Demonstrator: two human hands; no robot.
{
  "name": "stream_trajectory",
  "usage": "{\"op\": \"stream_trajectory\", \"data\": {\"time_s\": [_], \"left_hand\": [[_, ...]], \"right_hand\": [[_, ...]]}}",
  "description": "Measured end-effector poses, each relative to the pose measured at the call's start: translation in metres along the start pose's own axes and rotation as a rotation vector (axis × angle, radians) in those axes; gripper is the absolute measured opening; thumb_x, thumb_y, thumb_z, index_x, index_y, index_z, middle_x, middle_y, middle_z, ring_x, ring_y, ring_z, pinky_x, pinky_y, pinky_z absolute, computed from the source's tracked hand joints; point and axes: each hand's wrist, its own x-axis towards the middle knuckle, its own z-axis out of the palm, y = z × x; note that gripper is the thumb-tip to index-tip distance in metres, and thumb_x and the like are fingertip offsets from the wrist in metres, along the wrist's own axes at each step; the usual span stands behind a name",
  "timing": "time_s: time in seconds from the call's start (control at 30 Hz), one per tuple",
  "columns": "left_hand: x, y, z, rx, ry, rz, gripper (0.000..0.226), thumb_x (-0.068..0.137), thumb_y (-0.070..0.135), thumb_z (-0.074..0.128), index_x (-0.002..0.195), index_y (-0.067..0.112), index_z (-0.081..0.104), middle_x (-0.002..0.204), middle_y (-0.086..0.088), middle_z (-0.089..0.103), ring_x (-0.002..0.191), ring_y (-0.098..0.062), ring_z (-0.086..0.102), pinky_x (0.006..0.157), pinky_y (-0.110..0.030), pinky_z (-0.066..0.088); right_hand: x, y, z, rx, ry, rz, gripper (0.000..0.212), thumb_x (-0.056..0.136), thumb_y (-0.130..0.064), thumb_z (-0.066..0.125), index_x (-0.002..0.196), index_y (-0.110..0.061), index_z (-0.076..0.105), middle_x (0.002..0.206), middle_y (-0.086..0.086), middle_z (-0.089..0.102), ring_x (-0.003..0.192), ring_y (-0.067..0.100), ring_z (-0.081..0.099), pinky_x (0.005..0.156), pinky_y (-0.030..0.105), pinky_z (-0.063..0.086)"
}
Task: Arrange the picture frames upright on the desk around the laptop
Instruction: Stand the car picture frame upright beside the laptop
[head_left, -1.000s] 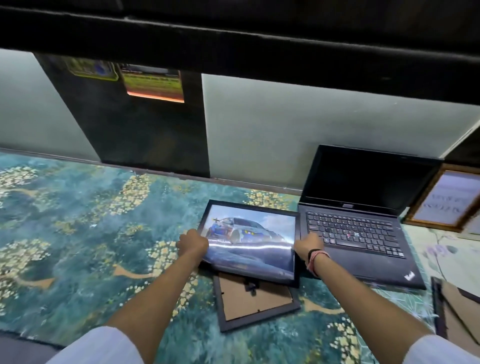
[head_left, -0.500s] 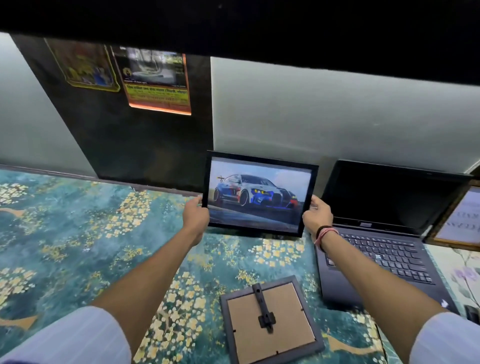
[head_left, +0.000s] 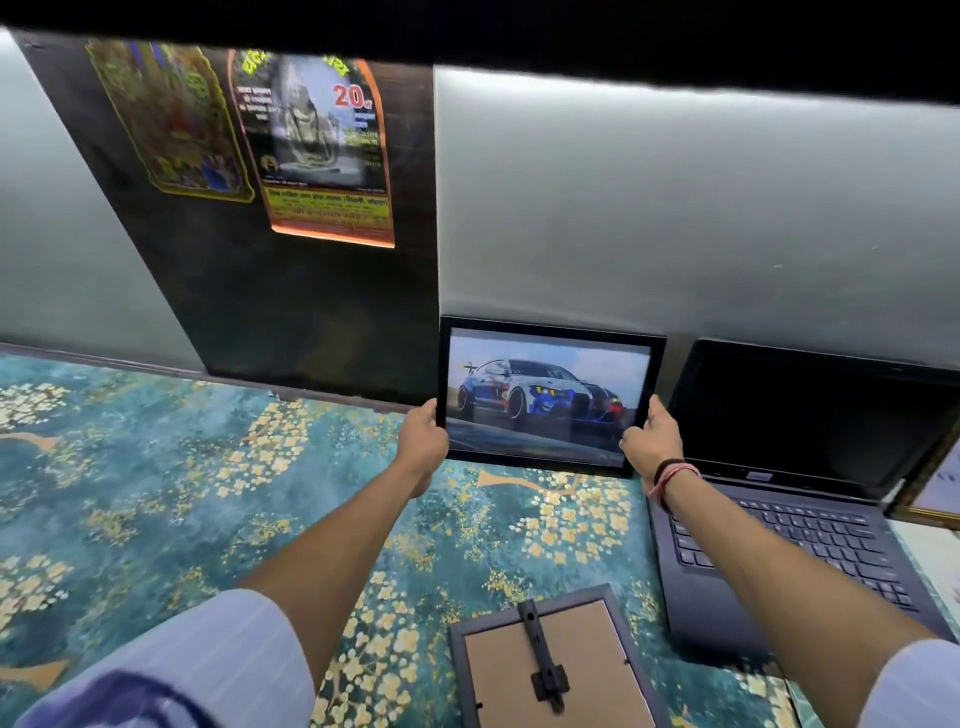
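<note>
A black-framed car picture (head_left: 545, 397) stands upright at the back of the desk, its top against the grey wall, just left of the open laptop (head_left: 810, 467). My left hand (head_left: 423, 436) grips its left edge and my right hand (head_left: 652, 441) grips its lower right corner. A second frame (head_left: 550, 660) lies face down near the front, brown backing and black stand showing. A gold-framed picture (head_left: 935, 488) stands right of the laptop, partly cut off.
The desk is covered by a teal cloth with yellow flowers (head_left: 182, 493). A dark panel (head_left: 291, 291) on the wall carries two posters. A black shelf edge (head_left: 519, 36) overhangs the top of the view.
Both hands lifted the car picture off the face-down frame, carried it back and stood it against the wall beside the laptop. The view has moved closer to the wall.
</note>
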Motion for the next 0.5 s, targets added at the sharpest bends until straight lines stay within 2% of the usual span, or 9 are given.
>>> {"op": "stream_trajectory", "data": {"time_s": [0.1, 0.17, 0.3, 0.37, 0.43, 0.5], "left_hand": [[0.004, 0.0, 0.003, 0.013, -0.026, 0.011, 0.071, 0.095, -0.013, 0.035, 0.161, 0.014, 0.035, 0.162, -0.006, 0.042, 0.151, -0.031, 0.039, 0.121, -0.044, 0.035], [0.008, -0.005, 0.003, 0.019, -0.029, 0.011, 0.072, 0.094, -0.015, 0.035, 0.16, 0.014, 0.035, 0.156, 0.0, 0.045, 0.149, -0.029, 0.041, 0.12, -0.043, 0.035], [0.011, -0.008, 0.003, 0.013, -0.046, -0.001, 0.078, 0.092, -0.014, 0.037, 0.162, 0.022, 0.032, 0.165, -0.005, 0.04, 0.151, -0.027, 0.039, 0.122, -0.047, 0.037], [0.003, -0.002, 0.004, 0.002, -0.049, -0.015, 0.078, 0.095, -0.015, 0.036, 0.164, 0.02, 0.027, 0.167, -0.006, 0.036, 0.153, -0.027, 0.037, 0.123, -0.047, 0.035], [-0.004, 0.003, 0.005, -0.013, -0.058, -0.028, 0.079, 0.097, -0.016, 0.036, 0.165, 0.02, 0.021, 0.169, -0.008, 0.032, 0.155, -0.028, 0.033, 0.124, -0.047, 0.032], [-0.005, 0.004, 0.005, 0.0, -0.051, -0.033, 0.079, 0.098, -0.013, 0.04, 0.166, 0.021, 0.018, 0.168, -0.01, 0.032, 0.153, -0.03, 0.035, 0.123, -0.046, 0.031]], "right_hand": [[0.007, 0.007, -0.001, -0.01, -0.007, -0.005, 0.089, 0.084, 0.001, 0.051, 0.159, -0.018, 0.01, 0.145, 0.014, 0.052, 0.109, 0.03, 0.063, 0.097, 0.043, 0.053], [0.006, 0.009, 0.0, 0.012, -0.015, 0.0, 0.091, 0.083, 0.003, 0.052, 0.16, -0.02, 0.007, 0.142, 0.014, 0.053, 0.106, 0.029, 0.063, 0.095, 0.042, 0.054], [-0.005, 0.001, -0.003, 0.019, -0.048, -0.005, 0.089, 0.089, 0.01, 0.05, 0.16, -0.019, 0.005, 0.15, 0.014, 0.043, 0.116, 0.024, 0.053, 0.092, 0.032, 0.046], [-0.006, 0.001, -0.005, 0.036, -0.072, -0.01, 0.089, 0.09, 0.014, 0.048, 0.16, -0.017, 0.003, 0.15, 0.016, 0.043, 0.12, 0.025, 0.053, 0.098, 0.036, 0.046], [-0.007, 0.001, -0.009, 0.056, -0.095, -0.007, 0.09, 0.09, 0.016, 0.048, 0.16, -0.016, 0.002, 0.151, 0.016, 0.044, 0.132, 0.032, 0.05, 0.106, 0.04, 0.044], [-0.006, 0.003, -0.011, 0.067, -0.111, 0.013, 0.091, 0.09, 0.016, 0.049, 0.16, -0.016, 0.001, 0.152, 0.015, 0.042, 0.135, 0.033, 0.048, 0.104, 0.037, 0.044]]}}
